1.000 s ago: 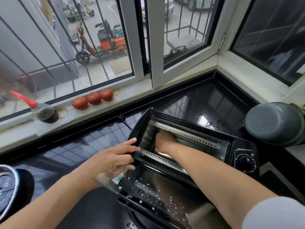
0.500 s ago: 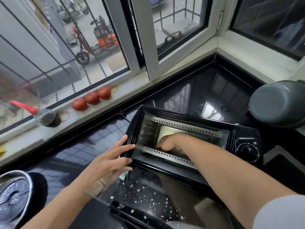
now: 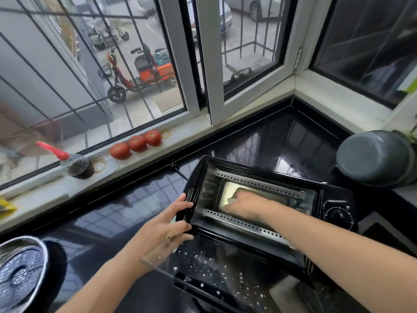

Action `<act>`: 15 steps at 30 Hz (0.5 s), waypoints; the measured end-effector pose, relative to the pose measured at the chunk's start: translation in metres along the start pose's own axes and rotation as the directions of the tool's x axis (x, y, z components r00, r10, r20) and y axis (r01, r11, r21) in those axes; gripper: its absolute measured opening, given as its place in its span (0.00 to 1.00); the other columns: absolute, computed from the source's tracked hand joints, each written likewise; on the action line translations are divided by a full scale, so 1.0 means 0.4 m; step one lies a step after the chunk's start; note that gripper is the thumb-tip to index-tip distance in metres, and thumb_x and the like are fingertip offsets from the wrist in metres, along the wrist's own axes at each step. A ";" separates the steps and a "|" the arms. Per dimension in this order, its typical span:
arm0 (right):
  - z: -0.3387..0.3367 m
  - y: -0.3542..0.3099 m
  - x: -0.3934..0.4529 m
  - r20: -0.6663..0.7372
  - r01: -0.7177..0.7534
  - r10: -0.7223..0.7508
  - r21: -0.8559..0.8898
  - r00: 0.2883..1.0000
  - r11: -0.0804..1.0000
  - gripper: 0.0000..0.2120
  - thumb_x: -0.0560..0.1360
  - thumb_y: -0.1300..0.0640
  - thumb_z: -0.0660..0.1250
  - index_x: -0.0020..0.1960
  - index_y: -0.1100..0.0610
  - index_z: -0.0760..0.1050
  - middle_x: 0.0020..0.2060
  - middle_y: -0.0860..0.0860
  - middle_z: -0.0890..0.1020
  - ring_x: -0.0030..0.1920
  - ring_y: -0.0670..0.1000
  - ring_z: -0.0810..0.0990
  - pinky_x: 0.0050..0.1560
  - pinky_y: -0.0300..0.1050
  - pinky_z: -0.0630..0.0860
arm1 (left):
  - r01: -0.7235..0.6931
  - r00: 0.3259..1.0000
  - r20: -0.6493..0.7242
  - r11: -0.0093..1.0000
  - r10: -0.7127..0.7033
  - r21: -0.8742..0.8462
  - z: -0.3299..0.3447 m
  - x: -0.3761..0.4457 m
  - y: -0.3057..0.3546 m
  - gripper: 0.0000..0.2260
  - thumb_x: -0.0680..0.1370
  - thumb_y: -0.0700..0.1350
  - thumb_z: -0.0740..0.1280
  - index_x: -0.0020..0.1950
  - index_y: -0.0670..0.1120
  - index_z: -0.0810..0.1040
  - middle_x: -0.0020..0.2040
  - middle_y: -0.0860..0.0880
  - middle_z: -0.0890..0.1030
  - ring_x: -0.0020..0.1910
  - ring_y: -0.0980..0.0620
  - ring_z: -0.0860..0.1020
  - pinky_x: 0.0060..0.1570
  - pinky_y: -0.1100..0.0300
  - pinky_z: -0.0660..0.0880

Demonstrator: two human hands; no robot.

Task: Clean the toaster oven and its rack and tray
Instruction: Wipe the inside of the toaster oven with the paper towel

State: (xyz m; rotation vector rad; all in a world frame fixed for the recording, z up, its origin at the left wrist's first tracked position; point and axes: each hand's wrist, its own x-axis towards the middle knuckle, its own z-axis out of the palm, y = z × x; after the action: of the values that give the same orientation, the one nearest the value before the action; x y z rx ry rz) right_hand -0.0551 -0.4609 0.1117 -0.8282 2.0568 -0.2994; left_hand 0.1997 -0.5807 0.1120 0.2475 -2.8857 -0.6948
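Observation:
The black toaster oven (image 3: 334, 199) sits on the dark countertop with its cavity facing me. Its glass door (image 3: 225, 274) hangs open toward me, speckled with white droplets. My left hand (image 3: 167, 224) grips the left rim of the oven's opening, thumb on top and fingers curled around the edge. My right hand (image 3: 248, 203) reaches inside the cavity between the two perforated metal strips. Its fingers are curled on a pale cloth (image 3: 231, 200) pressed against the inner wall. Most of the cloth is hidden under the hand. No rack or tray shows.
An upturned grey pot (image 3: 374, 158) stands right of the oven, beside the control knob (image 3: 338, 216). Three tomatoes (image 3: 136, 143) and a red-capped sauce bottle (image 3: 77, 166) line the windowsill. A steel steamer lid (image 3: 20, 274) lies lower left. The oven's power cord (image 3: 178, 170) runs behind it.
My left hand went from resting beside the oven's left corner to gripping its rim. My right hand slid across the inside of the cavity, and the pale cloth now peeks from under it.

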 end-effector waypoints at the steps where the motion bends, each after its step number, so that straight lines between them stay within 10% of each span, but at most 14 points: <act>1: -0.004 0.003 -0.024 -0.012 0.068 -0.067 0.163 0.998 0.984 0.23 0.76 0.52 0.69 0.68 0.59 0.71 0.59 0.54 0.79 0.57 0.55 0.79 0.56 0.48 0.76 | 0.000 1.000 0.001 1.000 0.000 -0.021 0.007 -0.004 -0.006 0.07 0.82 0.50 0.69 0.50 0.48 0.82 0.80 0.58 0.63 0.82 0.55 0.57 0.71 0.60 0.71; 4: -0.032 0.019 -0.080 0.046 0.136 -0.291 0.808 0.956 0.573 0.13 0.76 0.69 0.67 0.60 0.64 0.77 0.51 0.57 0.82 0.47 0.52 0.81 0.54 0.49 0.79 | 0.053 0.998 -0.036 0.994 -0.057 -0.098 0.011 0.003 -0.001 0.07 0.83 0.52 0.67 0.48 0.51 0.80 0.79 0.61 0.63 0.82 0.57 0.55 0.73 0.66 0.65; 6: -0.038 0.034 -0.090 0.026 0.094 -0.300 0.920 0.954 0.380 0.11 0.79 0.67 0.64 0.60 0.64 0.78 0.48 0.57 0.83 0.45 0.50 0.80 0.51 0.46 0.77 | 0.073 0.994 -0.067 0.990 -0.081 -0.121 0.013 0.002 -0.003 0.07 0.83 0.51 0.67 0.47 0.50 0.79 0.79 0.62 0.62 0.82 0.57 0.55 0.74 0.69 0.63; 15: 0.078 0.042 0.059 0.144 -0.243 0.281 0.901 0.949 0.360 0.07 0.82 0.64 0.59 0.54 0.65 0.74 0.46 0.59 0.78 0.40 0.54 0.78 0.41 0.47 0.79 | 0.033 0.998 -0.050 0.998 -0.035 -0.049 0.020 -0.051 0.009 0.05 0.82 0.46 0.70 0.47 0.49 0.82 0.85 0.56 0.52 0.78 0.68 0.59 0.67 0.78 0.62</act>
State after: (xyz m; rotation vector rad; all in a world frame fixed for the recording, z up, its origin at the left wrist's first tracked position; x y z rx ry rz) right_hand -0.0468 -0.4607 0.0699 0.2281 1.6053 -1.1491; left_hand 0.2175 -0.5700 0.1040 0.3039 -2.8186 -0.7513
